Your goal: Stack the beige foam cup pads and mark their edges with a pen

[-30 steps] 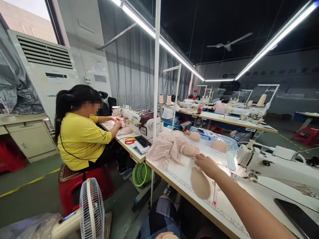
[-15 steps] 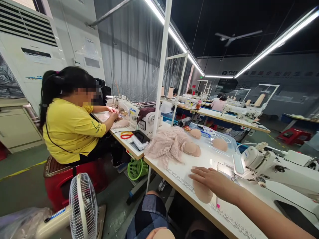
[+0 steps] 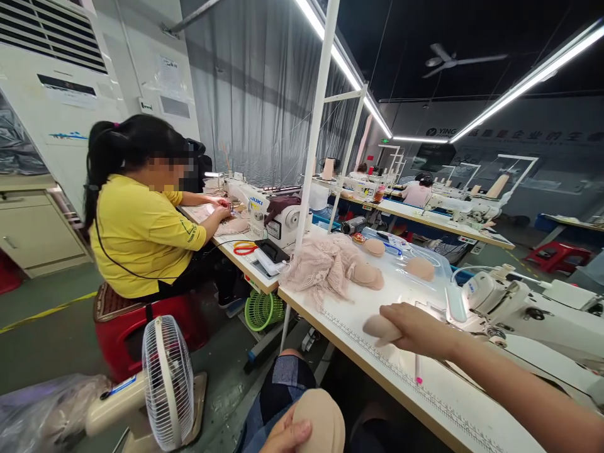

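Note:
My left hand (image 3: 285, 434) is closed round a few stacked beige bra cups (image 3: 323, 418) above my lap, its thumb lying across the top one. Over the table, my right hand (image 3: 418, 328) pinches another beige bra cup (image 3: 379, 328), slightly blurred and tilted up from the tabletop. Just below that wrist lies a pen with a pink tip (image 3: 418, 371). Farther back on the table, a heap of pale pink lace fabric (image 3: 316, 263) rests against more bra cups (image 3: 368, 275).
A white sewing machine (image 3: 533, 314) stands on the right of the table. Single cups (image 3: 419, 268) lie by a clear plastic tray (image 3: 441, 277). A thread-stand pole (image 3: 315, 138) rises at the table's far end. A co-worker in yellow (image 3: 141, 239) sews at left, behind a fan (image 3: 167, 380).
My right hand has gone from lying flat over the cup to gripping and lifting it. My left hand has risen further into view with its stacked cups.

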Demonstrator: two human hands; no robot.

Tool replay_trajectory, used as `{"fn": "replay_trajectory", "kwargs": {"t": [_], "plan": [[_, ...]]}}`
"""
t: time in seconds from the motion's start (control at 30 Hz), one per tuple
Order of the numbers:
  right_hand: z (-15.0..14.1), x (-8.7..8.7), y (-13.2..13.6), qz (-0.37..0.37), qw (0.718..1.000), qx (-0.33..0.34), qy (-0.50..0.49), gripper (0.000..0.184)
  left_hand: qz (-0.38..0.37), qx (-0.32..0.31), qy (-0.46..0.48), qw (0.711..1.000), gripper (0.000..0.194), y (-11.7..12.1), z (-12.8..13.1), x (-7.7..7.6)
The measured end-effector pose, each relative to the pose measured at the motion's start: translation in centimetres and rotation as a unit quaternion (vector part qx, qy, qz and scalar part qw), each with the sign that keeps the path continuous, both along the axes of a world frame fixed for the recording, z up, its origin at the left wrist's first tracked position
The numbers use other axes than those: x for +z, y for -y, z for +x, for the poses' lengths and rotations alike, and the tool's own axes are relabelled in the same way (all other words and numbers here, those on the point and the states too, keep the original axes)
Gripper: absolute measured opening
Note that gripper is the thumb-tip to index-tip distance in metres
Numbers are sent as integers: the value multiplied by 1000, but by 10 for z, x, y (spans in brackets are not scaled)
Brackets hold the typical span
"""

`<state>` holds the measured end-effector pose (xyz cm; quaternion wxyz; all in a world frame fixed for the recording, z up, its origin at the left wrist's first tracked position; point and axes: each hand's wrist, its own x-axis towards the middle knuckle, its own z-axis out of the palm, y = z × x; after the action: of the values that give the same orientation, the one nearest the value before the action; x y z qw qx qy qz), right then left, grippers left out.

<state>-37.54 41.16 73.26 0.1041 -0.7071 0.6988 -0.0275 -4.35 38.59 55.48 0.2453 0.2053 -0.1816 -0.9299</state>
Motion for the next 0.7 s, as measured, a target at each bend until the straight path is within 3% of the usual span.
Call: {"fn": "replay_trajectory", "kwargs": {"t": [0.07,0.13,0.17,0.23,0.27,0.3,0.33,0.43,0.5,0.63,0.7], "plan": [[26,-8,-21,-36,996,-43,77,28,1,19,13,1000,61,0,-3,3],[64,-28,-44,-61,972,-77,212,52,-7,40,29,999,64,-4,-5,9],[85,-42,-56,-72,938,-102,324,62,-20,48,33,998,64,-7,-6,12],[128,-75,-78,-32,832,-159,530,72,-44,58,40,997,64,-16,-7,17],[148,-94,-87,-4,779,-199,595,73,-46,60,46,996,63,-22,-7,19],[166,-112,-96,-25,742,-261,617,71,-39,60,53,996,64,-28,-6,20],[181,-129,-103,-55,725,-309,613,71,-31,59,61,996,66,-35,-5,20],[207,-168,-119,-81,715,-360,593,73,-55,47,77,994,76,-53,0,20],[214,-180,-129,-86,717,-371,584,74,-98,38,92,990,80,-62,3,21],[215,-178,-150,-83,711,-361,599,81,-115,33,122,985,73,-68,2,27],[213,-169,-159,-99,679,-347,640,79,-106,23,120,987,73,-68,0,29]]}}
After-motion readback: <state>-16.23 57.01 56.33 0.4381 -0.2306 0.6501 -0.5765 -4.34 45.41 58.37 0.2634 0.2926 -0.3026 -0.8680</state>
